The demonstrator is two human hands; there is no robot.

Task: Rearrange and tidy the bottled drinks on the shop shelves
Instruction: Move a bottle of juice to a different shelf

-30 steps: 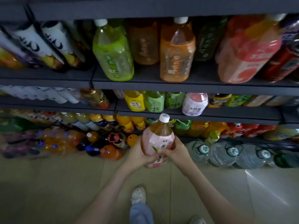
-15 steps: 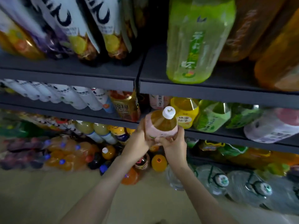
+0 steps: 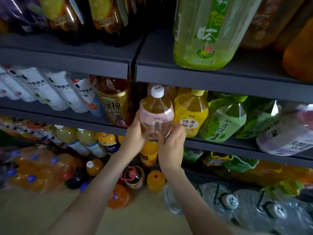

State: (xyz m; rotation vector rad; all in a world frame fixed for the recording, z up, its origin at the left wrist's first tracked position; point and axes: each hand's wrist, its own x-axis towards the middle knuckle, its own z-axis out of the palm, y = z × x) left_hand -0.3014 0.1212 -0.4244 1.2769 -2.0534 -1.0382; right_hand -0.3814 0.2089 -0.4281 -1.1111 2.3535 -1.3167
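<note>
Floor-level stuff only: plain beige floor (image 3: 33, 214) bottom left. Left: shrink-wrapped packs of orange soda bottles with blue caps (image 3: 39, 175), blurred. Centre, loose cluster at the foot of the dark grey metal shelving (image 3: 220, 77): dark bottle with red carry handle (image 3: 133, 177), round orange bottle with orange cap (image 3: 155, 180) just right of it, orange bottle with white cap (image 3: 94, 167) further left, orange bottle with blue label (image 3: 118, 196) in front. Right: big clear plastic water jugs with black handles (image 3: 218, 207), side by side.
</note>
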